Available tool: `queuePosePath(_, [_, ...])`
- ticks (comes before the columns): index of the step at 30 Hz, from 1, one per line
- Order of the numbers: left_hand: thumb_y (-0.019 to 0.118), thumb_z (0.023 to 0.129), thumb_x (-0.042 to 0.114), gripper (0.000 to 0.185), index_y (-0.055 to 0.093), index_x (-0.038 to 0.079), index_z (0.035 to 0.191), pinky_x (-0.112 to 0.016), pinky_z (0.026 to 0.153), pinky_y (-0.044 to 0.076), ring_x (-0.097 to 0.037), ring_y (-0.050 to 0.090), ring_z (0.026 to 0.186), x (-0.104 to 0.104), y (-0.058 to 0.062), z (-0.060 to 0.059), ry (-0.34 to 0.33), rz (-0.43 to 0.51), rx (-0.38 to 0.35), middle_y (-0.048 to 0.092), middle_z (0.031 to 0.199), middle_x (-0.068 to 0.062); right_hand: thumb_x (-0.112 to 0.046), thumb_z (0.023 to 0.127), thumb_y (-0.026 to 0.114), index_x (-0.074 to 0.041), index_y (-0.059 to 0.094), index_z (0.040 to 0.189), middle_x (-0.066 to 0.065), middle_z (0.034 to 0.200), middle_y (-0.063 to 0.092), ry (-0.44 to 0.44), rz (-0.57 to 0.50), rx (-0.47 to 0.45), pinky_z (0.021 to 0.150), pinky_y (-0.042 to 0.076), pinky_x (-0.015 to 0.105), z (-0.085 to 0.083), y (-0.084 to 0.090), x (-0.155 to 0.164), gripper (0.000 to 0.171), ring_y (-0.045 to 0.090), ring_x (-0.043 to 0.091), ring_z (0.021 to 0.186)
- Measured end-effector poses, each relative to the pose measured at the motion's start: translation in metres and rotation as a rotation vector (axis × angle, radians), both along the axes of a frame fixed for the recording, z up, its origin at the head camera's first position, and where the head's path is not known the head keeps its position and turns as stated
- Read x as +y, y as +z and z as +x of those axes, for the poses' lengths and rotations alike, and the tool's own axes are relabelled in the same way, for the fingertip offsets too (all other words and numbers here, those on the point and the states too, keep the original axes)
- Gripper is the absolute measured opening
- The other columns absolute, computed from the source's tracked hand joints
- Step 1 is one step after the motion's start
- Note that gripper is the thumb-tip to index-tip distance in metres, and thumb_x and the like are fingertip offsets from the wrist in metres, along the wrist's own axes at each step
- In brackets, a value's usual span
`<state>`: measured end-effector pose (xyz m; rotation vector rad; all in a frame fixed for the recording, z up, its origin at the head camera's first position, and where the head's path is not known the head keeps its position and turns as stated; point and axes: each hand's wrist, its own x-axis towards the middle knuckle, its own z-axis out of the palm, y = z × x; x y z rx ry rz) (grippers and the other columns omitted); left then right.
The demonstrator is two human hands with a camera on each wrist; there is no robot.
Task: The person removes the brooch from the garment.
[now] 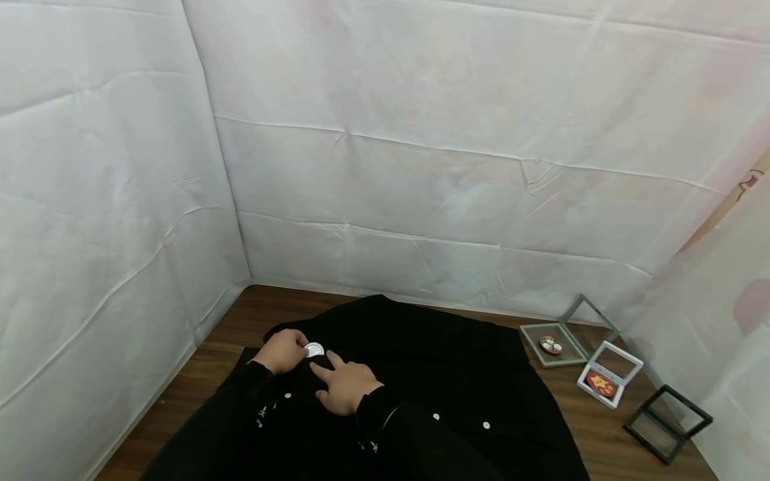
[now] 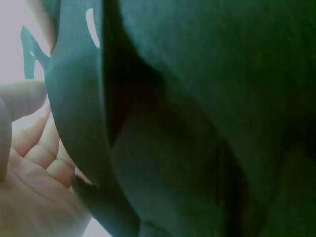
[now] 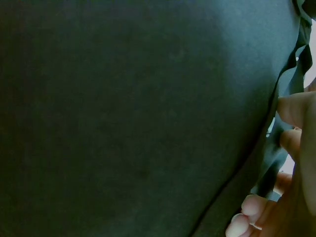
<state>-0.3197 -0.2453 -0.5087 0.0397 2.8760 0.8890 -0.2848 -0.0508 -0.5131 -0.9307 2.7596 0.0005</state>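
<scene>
A black garment (image 1: pixel 421 374) with small white buttons lies spread on the wooden table (image 1: pixel 198 374). My left hand (image 1: pixel 281 351) sits at its upper left and pinches a small round silver badge (image 1: pixel 315 349) against the cloth. In the left wrist view the curled fingers (image 2: pixel 34 148) lie beside a dark fold of fabric (image 2: pixel 187 123). My right hand (image 1: pixel 344 385) rests on the garment just right of the badge, its index finger stretched toward the badge. In the right wrist view its fingertips (image 3: pixel 291 108) touch the fabric's edge.
At the right of the table stand an open grey display case (image 1: pixel 556 344) with a badge, a white case (image 1: pixel 609 374) with a red badge, and a black frame case (image 1: pixel 666 423). White sheeting walls in the left, back and right sides.
</scene>
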Motion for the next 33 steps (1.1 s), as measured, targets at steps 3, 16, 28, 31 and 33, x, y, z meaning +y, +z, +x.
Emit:
queuePosePath(3, [0.067,0.097,0.009,0.006,0.068,0.004,0.095,-0.041,0.072,0.053,-0.019,0.06,0.075,0.002,-0.002,-0.001,0.009,-0.002,0.011,0.064,0.085,-0.004,-0.054,0.106,0.047,-0.044,0.033,0.16,-0.004,0.167,0.029,0.002,0.005,0.01,0.065,0.047,0.025,0.001,0.0,0.001,0.056,0.063,0.02,0.115])
queuePosePath(16, [0.067,0.096,0.008,0.005,0.07,0.005,0.097,-0.04,0.071,0.053,-0.019,0.061,0.075,-0.006,-0.003,-0.001,0.033,-0.055,0.011,0.065,0.086,-0.004,-0.054,0.106,0.048,-0.045,0.031,0.16,-0.005,0.168,0.028,-0.006,-0.002,0.0,0.058,0.044,0.023,0.001,-0.001,0.001,0.058,0.063,0.018,0.107])
queuePosePath(28, [0.066,0.095,0.008,0.004,0.069,0.005,0.096,-0.042,0.071,0.051,-0.02,0.059,0.075,-0.023,-0.001,0.001,0.031,-0.078,0.013,0.065,0.088,-0.004,-0.055,0.105,0.049,-0.048,0.031,0.159,-0.006,0.167,0.029,-0.021,-0.018,-0.004,0.064,0.046,0.025,-0.001,-0.005,0.001,0.058,0.063,0.017,0.11])
queuePosePath(31, [0.066,0.094,0.007,0.003,0.069,0.005,0.095,-0.042,0.072,0.052,-0.02,0.059,0.076,-0.026,0.001,0.003,0.032,-0.068,0.033,0.065,0.087,-0.004,-0.055,0.104,0.05,-0.047,0.033,0.159,-0.005,0.167,0.029,-0.018,-0.024,-0.004,0.064,0.047,0.026,0.003,0.003,0.002,0.058,0.063,0.017,0.104])
queuePosePath(33, [0.067,0.093,0.007,0.003,0.069,0.005,0.094,-0.042,0.072,0.052,-0.02,0.06,0.076,-0.027,0.002,0.005,0.03,-0.055,0.039,0.065,0.087,-0.004,-0.054,0.104,0.051,-0.047,0.033,0.159,-0.005,0.167,0.03,-0.018,-0.026,-0.005,0.064,0.047,0.026,0.004,0.006,0.002,0.058,0.063,0.017,0.103])
